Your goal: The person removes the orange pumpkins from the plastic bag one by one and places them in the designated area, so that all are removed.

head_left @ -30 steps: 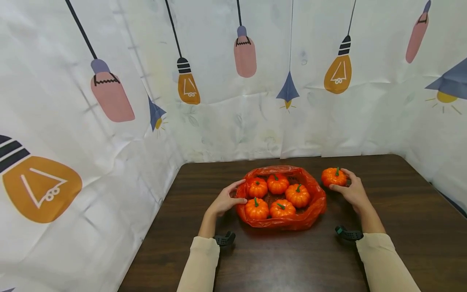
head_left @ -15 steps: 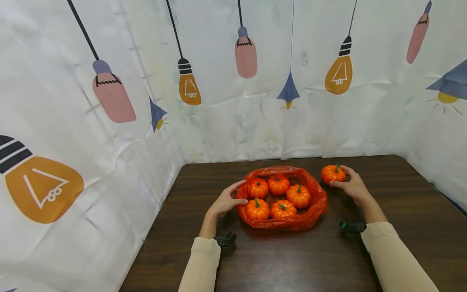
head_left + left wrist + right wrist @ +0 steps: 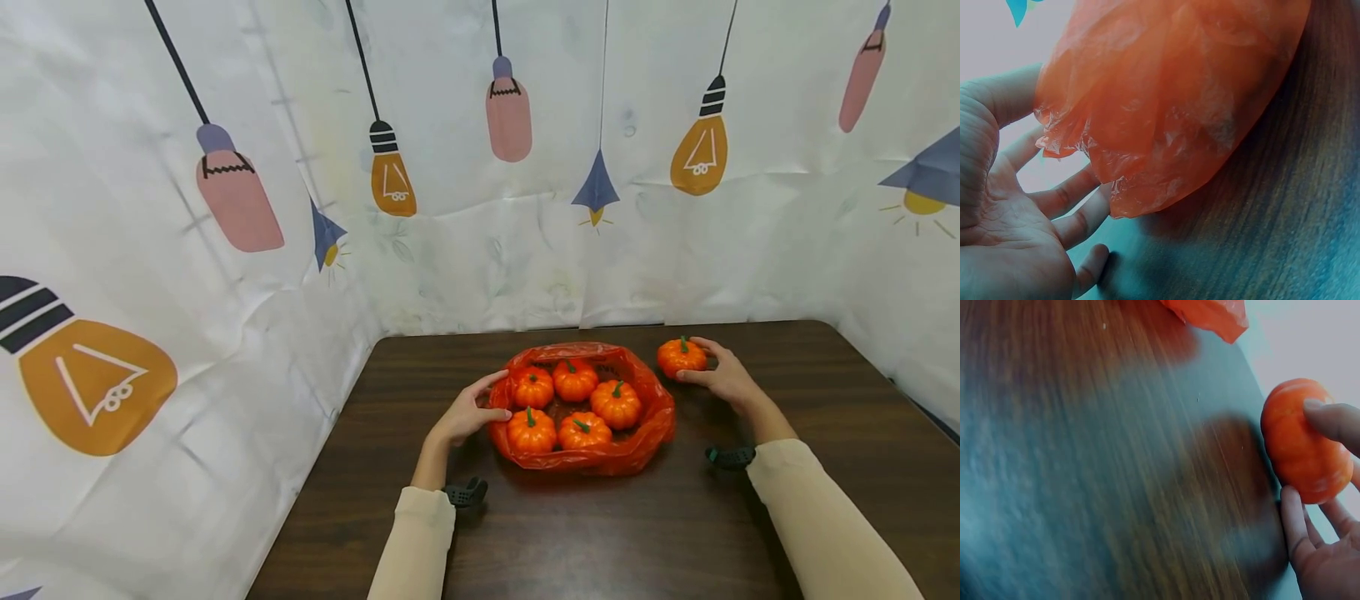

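A small orange pumpkin (image 3: 680,357) with a green stem is gripped in my right hand (image 3: 723,377), at the back right of the table. In the right wrist view my thumb lies across the side of the pumpkin (image 3: 1300,444) and the fingers reach around its lower side. Left of it is an orange-red plastic bag (image 3: 641,454), its mouth spread wide, with several similar pumpkins (image 3: 616,404) inside. My left hand (image 3: 467,412) touches the bag's left rim, thumb and fingers spread apart; in the left wrist view the bag's folds (image 3: 1147,144) hide some fingertips.
Both hands work over a dark wood-grain table (image 3: 592,533). A white sheet (image 3: 480,250) printed with lamps hangs right behind its far edge and along the sides. Dark bands (image 3: 465,493) sit at both wrists by the cream sleeves (image 3: 412,542).
My right hand has shifted the pumpkin slightly left and farther back, and the right forearm has swung outward. The left hand stays at the bag's rim.
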Tool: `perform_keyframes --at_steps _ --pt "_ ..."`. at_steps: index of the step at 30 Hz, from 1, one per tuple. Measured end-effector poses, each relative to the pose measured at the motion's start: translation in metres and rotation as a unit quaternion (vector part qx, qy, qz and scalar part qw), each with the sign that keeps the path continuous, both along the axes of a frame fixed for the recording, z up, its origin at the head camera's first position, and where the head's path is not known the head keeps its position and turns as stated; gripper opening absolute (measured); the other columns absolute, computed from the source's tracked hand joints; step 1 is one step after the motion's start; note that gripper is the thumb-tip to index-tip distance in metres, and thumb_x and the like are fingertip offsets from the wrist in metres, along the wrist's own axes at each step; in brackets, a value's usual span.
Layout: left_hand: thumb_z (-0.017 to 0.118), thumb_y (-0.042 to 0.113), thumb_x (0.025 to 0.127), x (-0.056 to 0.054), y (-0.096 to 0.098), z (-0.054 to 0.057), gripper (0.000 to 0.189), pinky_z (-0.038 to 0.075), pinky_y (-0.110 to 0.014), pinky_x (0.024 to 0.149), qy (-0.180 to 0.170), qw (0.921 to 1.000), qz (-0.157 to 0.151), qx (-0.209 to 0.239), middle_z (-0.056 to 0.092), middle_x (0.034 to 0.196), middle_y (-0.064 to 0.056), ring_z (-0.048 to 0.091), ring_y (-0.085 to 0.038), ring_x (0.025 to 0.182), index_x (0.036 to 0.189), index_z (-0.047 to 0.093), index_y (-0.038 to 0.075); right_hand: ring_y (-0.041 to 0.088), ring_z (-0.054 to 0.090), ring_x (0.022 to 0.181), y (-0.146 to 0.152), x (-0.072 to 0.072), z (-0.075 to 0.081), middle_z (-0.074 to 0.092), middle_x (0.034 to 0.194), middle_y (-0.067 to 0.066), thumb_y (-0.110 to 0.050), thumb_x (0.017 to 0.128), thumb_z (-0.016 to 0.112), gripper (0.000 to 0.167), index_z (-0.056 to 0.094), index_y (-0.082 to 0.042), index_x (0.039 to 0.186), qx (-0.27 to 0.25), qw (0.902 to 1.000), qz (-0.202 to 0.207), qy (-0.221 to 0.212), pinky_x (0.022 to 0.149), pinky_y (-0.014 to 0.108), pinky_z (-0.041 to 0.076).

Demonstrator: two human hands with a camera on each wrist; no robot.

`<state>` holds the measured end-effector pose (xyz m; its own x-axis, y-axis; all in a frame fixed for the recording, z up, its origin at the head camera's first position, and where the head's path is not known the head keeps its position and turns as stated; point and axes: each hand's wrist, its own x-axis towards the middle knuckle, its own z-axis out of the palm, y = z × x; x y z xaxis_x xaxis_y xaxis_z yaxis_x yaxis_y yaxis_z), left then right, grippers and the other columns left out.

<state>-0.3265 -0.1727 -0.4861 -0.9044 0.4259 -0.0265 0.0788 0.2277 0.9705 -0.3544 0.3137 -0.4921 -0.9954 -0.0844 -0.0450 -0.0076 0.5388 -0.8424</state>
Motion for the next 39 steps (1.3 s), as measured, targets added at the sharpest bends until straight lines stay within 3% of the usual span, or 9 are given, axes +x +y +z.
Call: perform_keyframes --at_steps 4,11,19,22,29,39 --pt "0.073 0.008 0.091 -0.001 0.000 0.000 0.074 0.054 -0.045 0.101 0.002 1.0000 -0.004 -0.001 0.046 0.153 -0.019 0.058 -0.030 0.123 0.158 0.042 0.020 0.060 0.022 0.141 0.003 -0.005 0.001 0.012 0.159 0.042 -0.040 0.097 0.069 0.096 0.011 -0.004 0.164 0.007 0.9998 0.014 -0.011 0.109 0.072 0.030" --pt "0.072 0.007 0.091 0.001 0.001 0.001 0.074 0.054 -0.046 0.102 0.003 1.0000 -0.007 0.006 0.048 0.152 -0.019 0.058 -0.029 0.122 0.157 0.043 0.020 0.056 0.031 0.138 0.008 -0.010 -0.001 0.014 0.159 0.042 -0.038 0.098 0.068 0.095 0.008 -0.005 0.165 0.006 0.9992 0.033 -0.023 0.103 0.060 0.045" --pt "0.073 0.008 0.092 0.002 0.001 0.002 0.074 0.054 -0.045 0.102 0.003 1.0000 -0.009 0.003 0.048 0.150 -0.021 0.058 -0.030 0.122 0.158 0.042 0.019 0.054 0.035 0.135 0.011 -0.014 -0.003 0.015 0.158 0.041 -0.037 0.099 0.067 0.094 0.008 -0.006 0.165 0.004 0.9990 0.037 -0.026 0.100 0.054 0.047" --pt "0.073 0.007 0.091 0.002 0.001 0.002 0.074 0.054 -0.045 0.101 0.003 1.0000 -0.008 0.005 0.048 0.150 -0.021 0.058 -0.030 0.122 0.158 0.042 0.019 0.054 0.034 0.136 0.008 -0.013 -0.001 0.015 0.158 0.041 -0.037 0.098 0.068 0.095 0.008 -0.007 0.165 -0.002 0.9990 0.034 -0.028 0.102 0.058 0.045" --pt "0.073 0.006 0.090 0.002 -0.002 0.001 0.074 0.055 -0.045 0.100 -0.005 1.0000 0.002 0.007 0.050 0.151 -0.016 0.059 -0.026 0.119 0.156 0.045 0.022 0.058 0.022 0.143 -0.003 -0.013 0.001 0.013 0.160 0.041 -0.038 0.097 0.070 0.097 0.008 -0.006 0.165 -0.013 0.9991 0.027 -0.029 0.112 0.073 0.027" --pt "0.073 0.005 0.090 0.002 0.000 0.001 0.074 0.055 -0.045 0.100 -0.005 1.0000 0.001 0.008 0.049 0.151 -0.016 0.060 -0.025 0.118 0.156 0.044 0.023 0.057 0.023 0.143 -0.001 -0.013 0.001 0.015 0.159 0.040 -0.038 0.096 0.070 0.098 0.008 -0.006 0.165 -0.011 0.9994 0.019 -0.027 0.112 0.073 0.025"
